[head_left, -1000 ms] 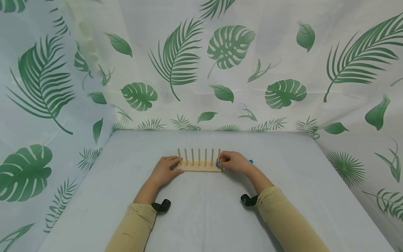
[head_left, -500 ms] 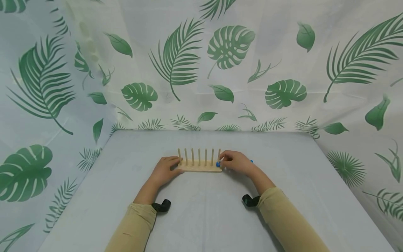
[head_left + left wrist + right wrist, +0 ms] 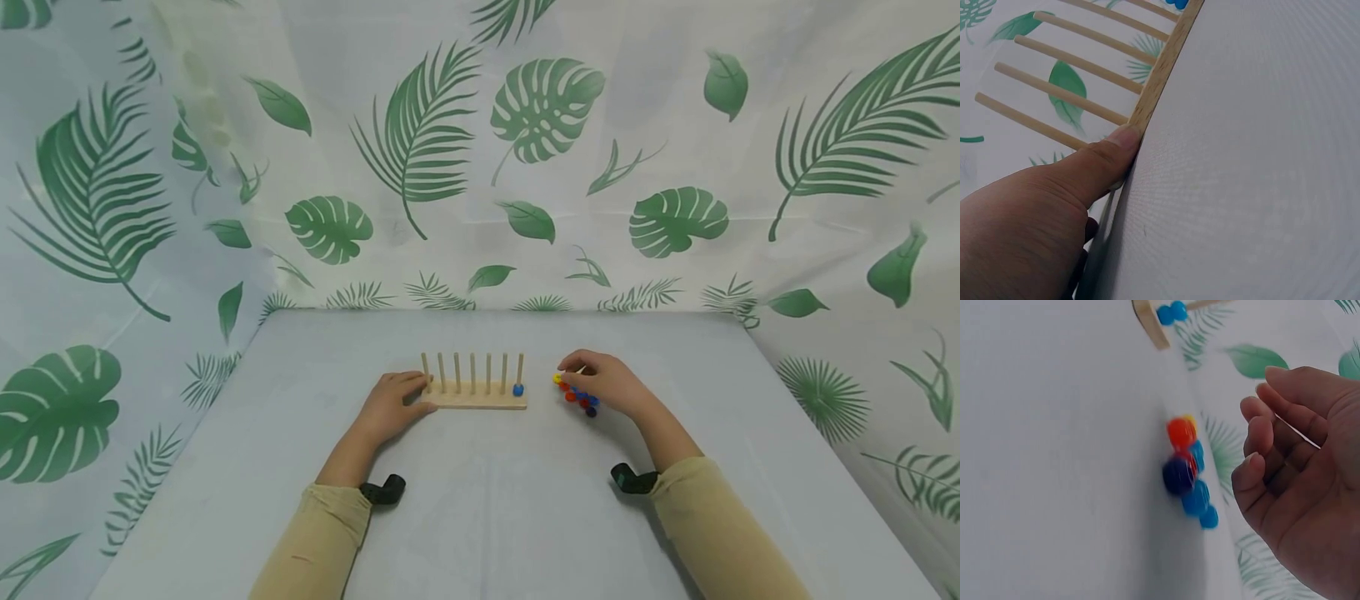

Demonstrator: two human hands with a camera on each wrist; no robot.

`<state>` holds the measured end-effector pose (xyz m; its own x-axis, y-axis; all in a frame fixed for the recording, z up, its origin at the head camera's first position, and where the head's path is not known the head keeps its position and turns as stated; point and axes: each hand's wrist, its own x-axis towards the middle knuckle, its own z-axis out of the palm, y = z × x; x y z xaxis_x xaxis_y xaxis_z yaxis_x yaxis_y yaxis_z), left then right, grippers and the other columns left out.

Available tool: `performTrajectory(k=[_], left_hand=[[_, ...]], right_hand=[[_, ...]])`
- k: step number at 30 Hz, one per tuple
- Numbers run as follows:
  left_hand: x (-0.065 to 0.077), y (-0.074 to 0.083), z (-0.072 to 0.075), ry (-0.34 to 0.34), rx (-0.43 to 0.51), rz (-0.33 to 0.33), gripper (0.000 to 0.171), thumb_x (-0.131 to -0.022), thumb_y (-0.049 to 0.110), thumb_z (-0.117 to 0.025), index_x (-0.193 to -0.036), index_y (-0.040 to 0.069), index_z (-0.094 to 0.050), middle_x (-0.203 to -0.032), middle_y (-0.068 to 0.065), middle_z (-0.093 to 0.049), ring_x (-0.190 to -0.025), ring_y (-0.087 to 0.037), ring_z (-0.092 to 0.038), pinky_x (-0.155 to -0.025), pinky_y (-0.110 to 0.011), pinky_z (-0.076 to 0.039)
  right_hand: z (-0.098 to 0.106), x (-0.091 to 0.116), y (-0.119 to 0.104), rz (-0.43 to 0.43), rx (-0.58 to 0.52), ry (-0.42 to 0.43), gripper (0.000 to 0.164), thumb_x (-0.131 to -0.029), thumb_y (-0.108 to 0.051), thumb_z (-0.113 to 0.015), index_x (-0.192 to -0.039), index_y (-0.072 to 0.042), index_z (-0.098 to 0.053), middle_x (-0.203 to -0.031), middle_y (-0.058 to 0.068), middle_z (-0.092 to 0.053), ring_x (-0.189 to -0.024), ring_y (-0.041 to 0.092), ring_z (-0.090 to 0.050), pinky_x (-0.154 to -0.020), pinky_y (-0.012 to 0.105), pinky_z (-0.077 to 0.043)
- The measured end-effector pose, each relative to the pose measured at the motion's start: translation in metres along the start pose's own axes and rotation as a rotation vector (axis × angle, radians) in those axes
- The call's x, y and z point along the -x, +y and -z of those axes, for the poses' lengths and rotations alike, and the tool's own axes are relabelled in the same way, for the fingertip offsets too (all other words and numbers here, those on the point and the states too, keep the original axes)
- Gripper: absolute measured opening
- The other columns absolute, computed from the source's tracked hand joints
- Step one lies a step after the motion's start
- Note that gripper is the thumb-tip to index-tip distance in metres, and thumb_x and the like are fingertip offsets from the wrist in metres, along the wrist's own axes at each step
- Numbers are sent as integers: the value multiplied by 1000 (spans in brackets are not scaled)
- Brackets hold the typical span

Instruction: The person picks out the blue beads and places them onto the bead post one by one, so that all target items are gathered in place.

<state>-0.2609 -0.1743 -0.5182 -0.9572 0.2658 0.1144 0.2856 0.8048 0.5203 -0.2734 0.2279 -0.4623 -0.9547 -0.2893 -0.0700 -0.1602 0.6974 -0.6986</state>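
Left hand (image 3: 390, 407) grips the near end of a wooden peg rack (image 3: 474, 400) on the counter (image 3: 480, 508); blue beads (image 3: 518, 390) sit on its far-right peg. Right hand (image 3: 609, 383), fingers loosely bent around nothing, hovers at some coloured beads (image 3: 571, 397).

The left sleeve (image 3: 315, 542) and right sleeve (image 3: 720, 525) are long, plain khaki-yellow fabric; each terminates on the forearm in a loosely gathered edge with soft creases. The left hand (image 3: 386, 408) and right hand (image 3: 607, 383) are bare. At each sleeve end, on the inner side, sits a wrist camera: left unit (image 3: 388, 490), right unit (image 3: 633, 480). Each housing is black, compact and elbow-shaped, with rounded edges.
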Motion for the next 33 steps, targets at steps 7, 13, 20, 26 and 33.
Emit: performTrajectory(k=[7,13,20,26,33], left_hand=[[1,0,0,1,7,5,60,-89,46,-72,-141,21,-57,-146,-3,-54,-137,-31,-44,-116,-50,-37],[0,0,0,0,15,-3,60,-89,46,-71,-141,21,-57,-146,-4,-54,-137,-31,-44,-116,-50,-37],[0,0,1,-3,14,-10,60,-89,45,-71,-141,21,-56,-146,-4,-54,-137,-32,-44,-116,-51,-37],[0,-1,1,6,15,-14,59,-89,44,-71,-141,21,-57,-146,-4,-54,-137,-32,-44,-116,-51,-37],[0,-1,0,-1,12,-10,59,-89,44,-71,-141,21,-57,-146,-3,-54,-137,-32,-44,-116,-50,-37]], right_hand=[[15,13,25,-100,-1,34,37,-98,-42,-60,-123,-15,-64,-116,9,-65,-93,22,-58,-73,29,-54],[17,16,46,-144,-12,55,33,-98,-39,-61,-120,-15,-65,-114,11,-65,-86,22,-59,-68,29,-54],[17,17,60,-183,12,78,32,-98,-34,-61,-124,-16,-63,-124,14,-61,-93,23,-59,-70,27,-54],[11,17,65,-123,78,120,33,-98,-28,-63,-129,-16,-64,-134,14,-54,-101,28,-56,-76,32,-55],[4,16,64,-65,134,141,35,-98,-22,-61,-131,-12,-63,-140,17,-49,-113,34,-57,-93,52,-52]])
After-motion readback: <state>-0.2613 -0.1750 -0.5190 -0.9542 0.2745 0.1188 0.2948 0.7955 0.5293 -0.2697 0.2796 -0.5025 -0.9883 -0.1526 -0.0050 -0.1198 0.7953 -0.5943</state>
